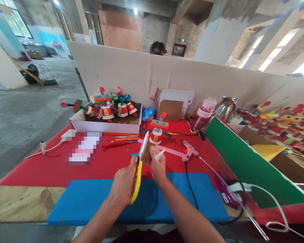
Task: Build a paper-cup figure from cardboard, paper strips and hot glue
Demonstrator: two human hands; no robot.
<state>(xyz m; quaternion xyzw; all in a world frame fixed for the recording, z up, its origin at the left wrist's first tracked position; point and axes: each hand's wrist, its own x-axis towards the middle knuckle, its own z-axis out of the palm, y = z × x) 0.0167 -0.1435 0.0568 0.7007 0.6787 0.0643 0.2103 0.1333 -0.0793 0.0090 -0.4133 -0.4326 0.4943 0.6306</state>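
Note:
My left hand (124,184) is closed round the yellow handles of a pair of scissors (141,162), whose open blades point up and away. My right hand (158,167) pinches a small brown cardboard piece (147,153) against the blades and also holds a thin white stick (159,154). Both hands hover over a blue foam sheet (91,199) on the red table cover (45,167). Just beyond them stands a finished paper-cup figure (157,130) with an orange top.
A white box (103,126) of several similar figures sits at the back left. A pink glue gun (190,152) with its black cord lies to the right, near a green board (243,162), a power strip (230,192) and a metal kettle (224,108). A fabric partition stands behind.

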